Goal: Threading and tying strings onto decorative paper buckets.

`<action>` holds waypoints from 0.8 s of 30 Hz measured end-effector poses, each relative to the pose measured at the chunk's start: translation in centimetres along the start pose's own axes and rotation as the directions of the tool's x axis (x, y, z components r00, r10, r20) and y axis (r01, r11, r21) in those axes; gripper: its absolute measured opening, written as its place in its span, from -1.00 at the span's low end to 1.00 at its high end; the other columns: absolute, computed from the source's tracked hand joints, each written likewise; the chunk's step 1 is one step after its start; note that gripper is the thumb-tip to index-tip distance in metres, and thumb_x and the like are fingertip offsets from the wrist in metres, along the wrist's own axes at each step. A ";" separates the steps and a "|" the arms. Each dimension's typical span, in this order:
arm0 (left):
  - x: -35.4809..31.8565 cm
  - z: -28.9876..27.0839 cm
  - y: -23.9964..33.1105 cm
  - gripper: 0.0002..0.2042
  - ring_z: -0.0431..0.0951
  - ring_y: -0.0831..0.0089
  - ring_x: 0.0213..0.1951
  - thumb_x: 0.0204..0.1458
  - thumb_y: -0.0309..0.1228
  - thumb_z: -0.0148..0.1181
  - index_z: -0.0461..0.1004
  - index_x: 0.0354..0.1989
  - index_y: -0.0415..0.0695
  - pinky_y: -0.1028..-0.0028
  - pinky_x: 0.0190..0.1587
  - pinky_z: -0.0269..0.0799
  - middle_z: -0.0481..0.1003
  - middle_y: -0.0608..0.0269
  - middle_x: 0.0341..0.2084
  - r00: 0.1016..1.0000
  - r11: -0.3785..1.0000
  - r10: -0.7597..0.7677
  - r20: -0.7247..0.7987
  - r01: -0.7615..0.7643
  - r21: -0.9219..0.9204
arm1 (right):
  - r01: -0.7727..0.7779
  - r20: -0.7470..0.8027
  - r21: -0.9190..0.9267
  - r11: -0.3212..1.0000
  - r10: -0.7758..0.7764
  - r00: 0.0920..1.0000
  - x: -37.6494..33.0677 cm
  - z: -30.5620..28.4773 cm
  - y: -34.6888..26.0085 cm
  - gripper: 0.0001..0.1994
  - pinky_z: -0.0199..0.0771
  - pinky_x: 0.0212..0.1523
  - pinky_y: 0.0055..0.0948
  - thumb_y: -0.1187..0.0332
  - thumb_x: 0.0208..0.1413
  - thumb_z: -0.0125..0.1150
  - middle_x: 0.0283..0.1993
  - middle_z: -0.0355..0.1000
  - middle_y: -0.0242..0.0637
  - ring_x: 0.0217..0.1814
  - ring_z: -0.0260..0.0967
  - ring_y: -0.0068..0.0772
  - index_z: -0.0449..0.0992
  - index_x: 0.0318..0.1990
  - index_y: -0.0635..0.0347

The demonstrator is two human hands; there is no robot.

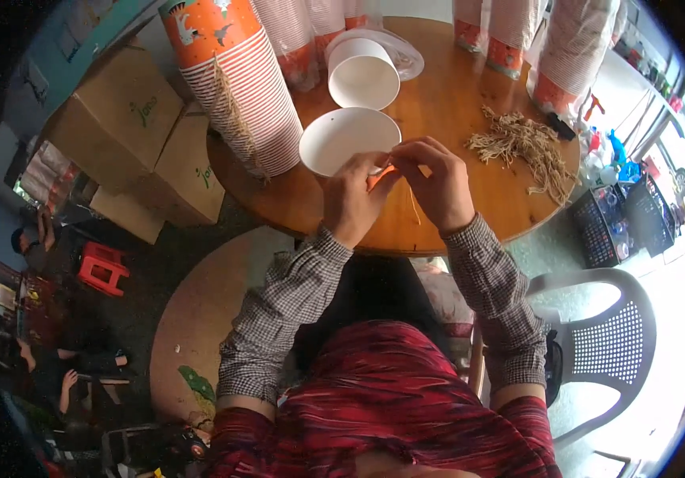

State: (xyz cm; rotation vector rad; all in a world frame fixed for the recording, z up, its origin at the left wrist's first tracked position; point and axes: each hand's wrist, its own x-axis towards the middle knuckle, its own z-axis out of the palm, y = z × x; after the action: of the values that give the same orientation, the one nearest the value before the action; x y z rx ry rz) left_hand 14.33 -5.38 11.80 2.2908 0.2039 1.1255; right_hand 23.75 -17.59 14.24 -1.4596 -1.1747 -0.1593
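— While those checked sleeves lean over the table (470, 103), what are the hands at?

— The left hand (352, 199) and right hand (438, 185) meet, both pinched on a paper cup (349, 140) lying on its side at the near edge, white mouth up. A thin string (414, 209) dangles below the right.

— Tricky to hold?

— I'd guess it's light and easily crushed; the stiff rim is the place to grip.

— And further back?

— A loose pile of straw ties (522, 145) to the right, another cup (363, 73) behind, then tall cup stacks (235, 80) along the far side.
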 end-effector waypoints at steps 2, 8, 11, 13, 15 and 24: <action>0.1 0.1 0.4 -0.80 0.55 0.22 -0.36 -0.02 -0.42 0.24 0.48 -0.23 -0.22 0.38 -0.30 0.44 0.53 0.09 -0.40 0.993 0.973 -0.115 0.029 0.118 -0.197 | 0.050 0.012 -0.032 0.998 -0.050 0.999 0.0 0.0 -0.7 -0.88 0.47 -0.26 -0.42 0.55 -0.02 0.19 -0.31 0.46 -0.17 -0.25 0.48 -0.25 0.52 -0.28 0.28; -0.1 0.2 -0.1 -0.86 0.55 0.43 -0.30 0.02 -0.57 0.16 0.49 -0.22 -0.24 0.49 -0.23 0.46 0.54 0.19 -0.38 1.000 0.963 0.025 -0.012 -0.027 -0.269 | 0.077 0.043 -0.128 0.989 -0.072 0.997 -0.1 -0.7 -1.1 -0.76 0.47 -0.19 -0.32 0.59 0.00 0.09 -0.24 0.43 -0.10 -0.19 0.44 -0.09 0.43 -0.13 0.24; 0.0 0.3 -0.3 -0.89 0.54 0.43 -0.34 -0.01 -0.57 0.17 0.49 -0.29 -0.23 0.52 -0.22 0.46 0.51 0.19 -0.40 0.999 0.954 0.034 -0.031 -0.042 -0.298 | 0.257 0.156 -0.339 0.905 -0.216 0.964 -0.3 -0.7 -0.7 -0.75 0.45 -0.19 -0.27 0.54 0.02 0.07 -0.25 0.41 -0.11 -0.16 0.42 -0.11 0.40 -0.10 0.21; 0.2 -0.1 0.4 -0.91 0.52 0.23 -0.36 -0.11 -0.54 0.23 0.49 -0.40 -0.18 0.36 -0.33 0.43 0.49 0.17 -0.41 0.998 0.989 0.042 -0.041 -0.047 -0.140 | 0.301 0.183 -0.404 0.863 -0.246 0.952 -0.2 -0.8 -0.3 -0.72 0.44 -0.22 -0.25 0.48 0.01 0.05 -0.27 0.37 -0.15 -0.16 0.38 -0.13 0.35 -0.07 0.17; 0.6 -0.3 -0.5 -0.91 0.48 0.20 -0.30 -0.16 -0.54 0.24 0.46 -0.45 -0.16 0.32 -0.27 0.40 0.44 0.21 -0.39 0.984 0.981 0.159 -0.085 -0.167 -0.097 | 0.373 0.257 -0.484 0.792 -0.279 0.925 0.1 -0.9 -0.4 -0.71 0.45 -0.25 -0.26 0.44 -0.03 0.03 -0.30 0.34 -0.19 -0.18 0.36 -0.14 0.33 -0.09 0.15; -0.4 0.4 -2.6 -0.92 0.46 0.26 -0.28 -0.18 -0.48 0.22 0.45 -0.48 -0.10 0.31 -0.20 0.30 0.43 0.28 -0.42 0.948 0.947 0.305 -0.089 -0.292 0.135 | 0.544 0.421 -0.675 0.499 -0.345 0.839 1.6 -6.0 2.9 -0.64 0.49 -0.20 -0.30 0.41 -0.02 0.00 -0.14 0.29 -0.15 -0.11 0.34 -0.15 0.35 0.01 0.12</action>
State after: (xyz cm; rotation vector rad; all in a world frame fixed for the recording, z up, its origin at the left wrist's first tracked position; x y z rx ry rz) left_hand 14.63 -3.54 9.89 2.4262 -0.0395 1.4273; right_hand 29.62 -21.02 15.18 -1.9066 -1.8117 -1.0132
